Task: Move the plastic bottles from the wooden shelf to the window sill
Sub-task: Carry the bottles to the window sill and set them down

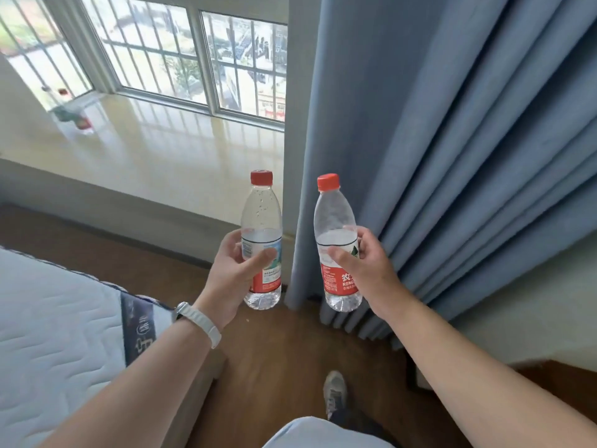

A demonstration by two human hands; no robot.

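Both bare forearms reached forward, the hands level and apart. The left hand point(234, 276) gripped the left bottle point(261, 221) upright, thumb across the near side of the label and fingers point(230, 240) curled round its left side, the cap well above them. The right hand point(368, 273) held the right bottle point(336, 218) likewise, its base hanging below the fingers point(365, 237).

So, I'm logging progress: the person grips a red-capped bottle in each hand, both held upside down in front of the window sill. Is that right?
Not quite. In the head view the left hand and right hand each grip a red-capped bottle, the left bottle and the right bottle, in front of the window sill, but both are upright with caps on top, not upside down.
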